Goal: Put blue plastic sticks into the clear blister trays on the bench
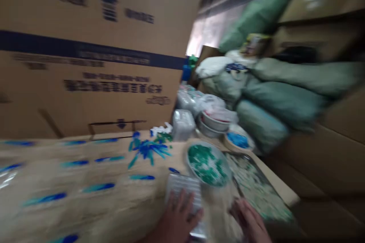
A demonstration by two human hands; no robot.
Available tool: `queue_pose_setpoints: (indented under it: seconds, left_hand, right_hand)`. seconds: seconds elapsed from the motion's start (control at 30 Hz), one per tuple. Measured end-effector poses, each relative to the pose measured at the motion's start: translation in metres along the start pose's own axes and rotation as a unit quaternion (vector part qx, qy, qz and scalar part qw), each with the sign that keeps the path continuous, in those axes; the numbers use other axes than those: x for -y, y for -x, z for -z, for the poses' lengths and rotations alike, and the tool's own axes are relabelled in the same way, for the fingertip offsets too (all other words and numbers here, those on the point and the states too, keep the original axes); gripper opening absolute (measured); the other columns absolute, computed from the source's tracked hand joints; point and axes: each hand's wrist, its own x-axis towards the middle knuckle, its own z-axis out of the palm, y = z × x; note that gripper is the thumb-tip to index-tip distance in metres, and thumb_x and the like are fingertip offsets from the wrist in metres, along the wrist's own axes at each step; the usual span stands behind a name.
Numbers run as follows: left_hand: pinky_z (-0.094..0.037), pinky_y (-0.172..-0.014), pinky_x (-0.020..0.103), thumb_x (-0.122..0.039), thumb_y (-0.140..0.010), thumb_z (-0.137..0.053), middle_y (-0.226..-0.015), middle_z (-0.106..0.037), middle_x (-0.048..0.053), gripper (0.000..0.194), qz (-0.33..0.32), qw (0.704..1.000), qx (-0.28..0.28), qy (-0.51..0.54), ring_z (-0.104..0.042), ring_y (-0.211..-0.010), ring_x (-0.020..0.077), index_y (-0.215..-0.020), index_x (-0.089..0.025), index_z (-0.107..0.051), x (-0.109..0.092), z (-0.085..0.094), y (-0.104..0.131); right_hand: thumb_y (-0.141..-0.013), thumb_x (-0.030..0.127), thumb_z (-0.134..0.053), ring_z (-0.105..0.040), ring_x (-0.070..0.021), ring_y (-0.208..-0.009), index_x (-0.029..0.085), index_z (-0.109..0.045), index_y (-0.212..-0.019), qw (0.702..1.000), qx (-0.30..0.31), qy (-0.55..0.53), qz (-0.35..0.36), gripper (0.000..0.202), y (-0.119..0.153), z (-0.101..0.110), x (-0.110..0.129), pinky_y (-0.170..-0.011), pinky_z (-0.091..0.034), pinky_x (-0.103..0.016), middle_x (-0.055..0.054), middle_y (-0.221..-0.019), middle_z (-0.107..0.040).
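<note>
View: a blurred look down over a cardboard work table (pixel 94 197), seen from the head of the person working.
Left hand: the left hand (pixel 178 218) lies flat, fingers spread and holding nothing, on a clear ribbed plastic tray (pixel 182 188) at the near edge of the table.
Right hand: the right hand (pixel 251 222) is low at the bottom edge, just right of the tray; blur hides whether it grips anything.
Bowl: a round bowl (pixel 208 164) of green and white bits sits just beyond both hands.
Flat tray: a metal tray (pixel 256 186) of pale green pieces lies to the right of the bowl.
Table top: rows of blue and teal pieces (pixel 97 187) and a loose pile (pixel 149 150) of them.
Behind: a big cardboard box (pixel 85 57); stacked green sacks (pixel 282 98) at right.
</note>
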Motion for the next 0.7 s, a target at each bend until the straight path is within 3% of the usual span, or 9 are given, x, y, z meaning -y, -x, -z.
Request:
queue_pose_setpoints:
  seconds: [0.07,0.13,0.2,0.27,0.33,0.47,0.53,0.6,0.7]
  left_hand:
    - [-0.01,-0.106,0.077,-0.029,-0.074,-0.07,-0.156,-0.01,0.015,0.083,0.04,0.997,0.056,0.025,-0.01,-0.142,0.0467,-0.148,-0.031,-0.033,-0.005,0.023,0.003]
    - [-0.001,-0.109,0.074,-0.031,-0.07,-0.07,-0.158,-0.011,0.014,0.085,0.053,0.994,0.073,0.063,-0.006,-0.144,0.0438,-0.147,-0.028,-0.035,-0.007,0.039,0.006]
    - [-0.001,-0.114,0.067,-0.036,-0.069,-0.07,-0.158,-0.02,0.013,0.083,0.051,0.99,0.027,0.131,-0.011,-0.145,0.04,-0.146,-0.024,-0.039,-0.007,0.049,0.012]
    - [-0.012,-0.117,0.059,-0.038,-0.071,-0.067,-0.154,-0.033,0.014,0.078,0.058,0.967,-0.069,0.24,-0.022,-0.144,0.0364,-0.143,-0.021,-0.043,-0.003,0.058,0.017]
    - [-0.028,-0.114,0.051,-0.041,-0.072,-0.067,-0.146,-0.045,0.014,0.075,0.078,0.907,-0.148,0.387,-0.039,-0.135,0.0331,-0.14,-0.021,-0.044,-0.001,0.067,0.02]
    - [-0.05,-0.084,0.035,-0.042,-0.06,-0.078,-0.121,-0.062,0.011,0.079,0.158,0.724,-0.19,0.644,-0.062,-0.099,0.0235,-0.131,-0.022,-0.047,-0.001,0.084,0.021]
    - [-0.048,-0.068,0.027,-0.037,-0.055,-0.081,-0.092,-0.068,0.004,0.069,0.195,0.651,-0.225,0.698,-0.064,-0.075,0.0172,-0.116,-0.02,-0.053,0.001,0.084,0.026]
    - [-0.041,-0.055,0.023,-0.034,-0.053,-0.08,-0.068,-0.063,-0.002,0.059,0.221,0.605,-0.271,0.715,-0.059,-0.056,0.0126,-0.104,-0.019,-0.055,0.011,0.08,0.041]
    - [-0.033,-0.049,0.021,-0.032,-0.051,-0.081,-0.061,-0.062,-0.003,0.061,0.28,0.543,-0.369,0.7,-0.057,-0.048,0.012,-0.103,-0.017,-0.053,0.039,0.067,0.085]
  right_hand:
    - [-0.056,0.071,-0.07,-0.053,-0.0168,-0.057,0.023,-0.048,-0.056,0.99,-0.006,-0.14,-0.009,0.053,0.001,0.008,0.027,-0.072,-0.056,-0.041,0.001,-0.059,-0.046]
    - [-0.054,0.062,-0.079,-0.042,-0.0112,-0.05,0.021,-0.042,-0.052,0.97,0.025,-0.24,0.009,0.056,-0.001,0.008,0.053,-0.064,-0.054,-0.033,0.005,-0.054,-0.039]
    - [-0.054,0.054,-0.083,-0.036,-0.0088,-0.048,0.02,-0.043,-0.053,0.945,0.068,-0.317,0.031,0.053,0.002,0.002,0.072,-0.06,-0.051,-0.028,0.006,-0.053,-0.038]
    - [-0.059,0.049,-0.082,-0.03,-0.007,-0.045,0.02,-0.043,-0.053,0.917,0.13,-0.376,0.045,0.049,0.01,-0.009,0.082,-0.061,-0.05,-0.027,0.008,-0.052,-0.035]
    - [-0.067,0.046,-0.078,-0.024,-0.0063,-0.043,0.02,-0.043,-0.053,0.89,0.2,-0.406,0.049,0.046,0.017,-0.025,0.085,-0.062,-0.049,-0.027,0.008,-0.051,-0.03]
    - [-0.067,0.047,-0.076,-0.027,-0.0084,-0.045,0.021,-0.042,-0.054,0.875,0.283,-0.394,0.004,0.045,0.026,-0.067,0.08,-0.057,-0.046,-0.026,0.008,-0.051,-0.029]
    - [-0.068,0.052,-0.074,-0.031,-0.0095,-0.048,0.021,-0.041,-0.056,0.887,0.307,-0.346,-0.017,0.047,0.028,-0.086,0.076,-0.056,-0.044,-0.026,0.006,-0.054,-0.032]
    - [-0.073,0.056,-0.069,-0.035,-0.0105,-0.052,0.02,-0.044,-0.059,0.917,0.307,-0.256,-0.003,0.046,0.025,-0.096,0.07,-0.055,-0.04,-0.025,0.005,-0.057,-0.037]
    - [-0.082,0.057,-0.059,-0.044,-0.0134,-0.06,0.02,-0.052,-0.065,0.943,0.318,-0.047,0.09,0.042,0.007,-0.104,0.069,-0.06,-0.039,-0.025,0.002,-0.062,-0.048]
